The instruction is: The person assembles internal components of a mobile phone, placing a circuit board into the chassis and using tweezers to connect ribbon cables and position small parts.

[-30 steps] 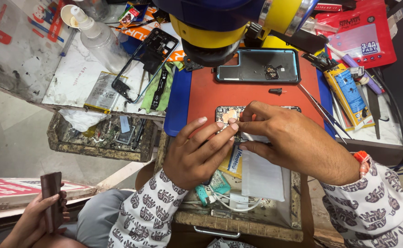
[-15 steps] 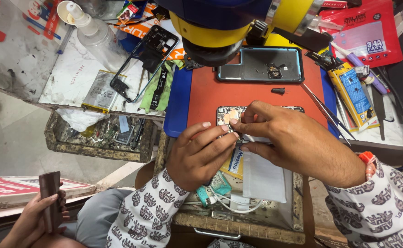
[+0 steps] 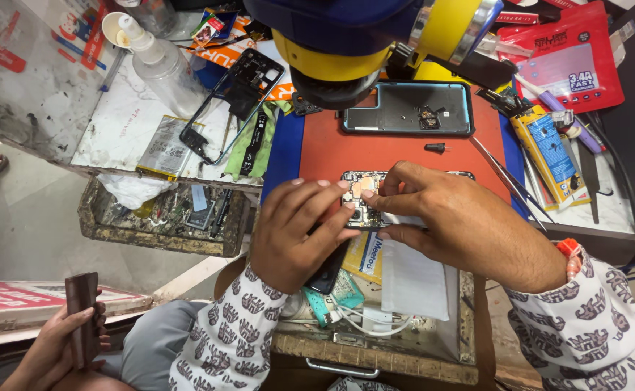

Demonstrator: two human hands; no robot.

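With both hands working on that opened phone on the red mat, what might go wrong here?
The right hand pinches a small part at the opened phone while the left hand steadies it; a slip might bend or drop that part. A tiny dark screw lies loose on the red mat and may roll away. The open drawer below, full of clutter, could swallow anything dropped.

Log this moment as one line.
left hand: steadies opened phone | right hand: fingers pinch at its top | surface: red mat | nearby: back cover
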